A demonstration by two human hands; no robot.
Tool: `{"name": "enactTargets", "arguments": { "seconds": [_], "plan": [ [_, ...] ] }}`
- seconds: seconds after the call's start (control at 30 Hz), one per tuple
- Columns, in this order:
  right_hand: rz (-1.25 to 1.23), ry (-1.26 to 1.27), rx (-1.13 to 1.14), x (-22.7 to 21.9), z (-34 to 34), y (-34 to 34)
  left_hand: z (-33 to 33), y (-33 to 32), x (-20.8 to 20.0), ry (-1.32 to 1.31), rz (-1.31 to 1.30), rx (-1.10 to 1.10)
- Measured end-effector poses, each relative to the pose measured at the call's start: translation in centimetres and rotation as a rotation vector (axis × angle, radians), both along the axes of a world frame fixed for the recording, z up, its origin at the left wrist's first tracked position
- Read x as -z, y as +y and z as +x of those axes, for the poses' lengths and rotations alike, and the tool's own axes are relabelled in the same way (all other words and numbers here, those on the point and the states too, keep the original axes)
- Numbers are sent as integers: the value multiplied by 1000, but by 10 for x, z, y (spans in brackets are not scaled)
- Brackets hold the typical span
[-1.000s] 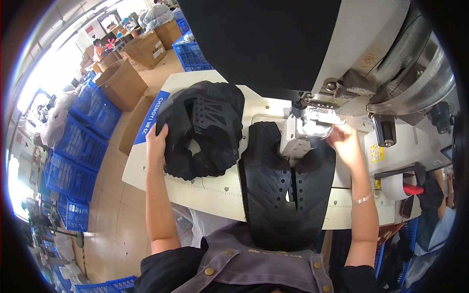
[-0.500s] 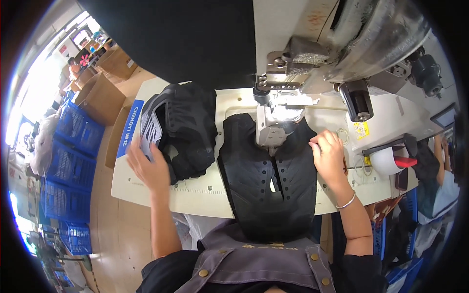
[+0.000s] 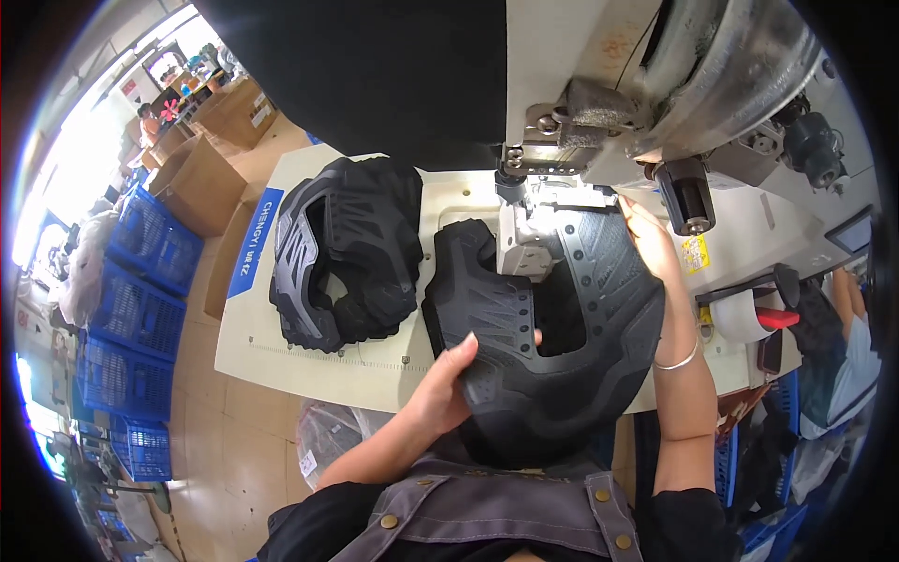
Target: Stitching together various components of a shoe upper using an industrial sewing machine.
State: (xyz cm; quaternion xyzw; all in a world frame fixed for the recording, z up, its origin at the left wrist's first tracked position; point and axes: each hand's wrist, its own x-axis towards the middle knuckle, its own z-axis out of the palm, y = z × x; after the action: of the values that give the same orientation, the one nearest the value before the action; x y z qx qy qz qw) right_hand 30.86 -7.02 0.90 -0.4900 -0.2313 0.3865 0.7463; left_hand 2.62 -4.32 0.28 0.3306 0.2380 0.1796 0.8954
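Note:
A black U-shaped shoe upper piece (image 3: 552, 356) with punched holes lies wrapped around the arm of a grey and white sewing machine (image 3: 599, 140). My left hand (image 3: 449, 384) grips its near left edge, fingers on top. My right hand (image 3: 646, 239) presses its far right arm close to the machine's needle area (image 3: 513, 178). A stack of similar black upper pieces (image 3: 346, 248) rests on the white table (image 3: 318, 361) to the left, untouched.
Blue plastic crates (image 3: 140, 300) and brown cardboard boxes (image 3: 201, 183) stand on the floor to the left. A white tape roll with a red-handled tool (image 3: 749, 314) sits at the right. Another person's arm (image 3: 843, 300) shows at the far right edge.
My left hand left the stack of pieces and took hold of the near edge of the piece at the machine. My right hand moved up along the piece toward the needle.

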Motion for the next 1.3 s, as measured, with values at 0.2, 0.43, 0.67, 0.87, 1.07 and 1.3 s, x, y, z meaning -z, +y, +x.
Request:
{"name": "enactTargets", "arguments": {
  "seconds": [0.2,0.43,0.67,0.87,1.07,1.3],
  "plan": [
    [-72,-95,-20,7,8,-2,9,19,-41,-119,238,-111],
    [223,143,-93,-40,-50,-36,24,33,-47,-157,270,-141],
    [210,10,-66,-30,-75,-59,32,31,-55,-215,332,-97],
    [238,-4,-17,-25,-75,-60,33,31,-53,-218,367,-102],
    [214,-6,-25,-27,-76,-65,33,29,-48,-161,382,-129],
    [30,-512,198,-28,-97,-85,25,22,-33,-5,727,-308]
  ]
}}
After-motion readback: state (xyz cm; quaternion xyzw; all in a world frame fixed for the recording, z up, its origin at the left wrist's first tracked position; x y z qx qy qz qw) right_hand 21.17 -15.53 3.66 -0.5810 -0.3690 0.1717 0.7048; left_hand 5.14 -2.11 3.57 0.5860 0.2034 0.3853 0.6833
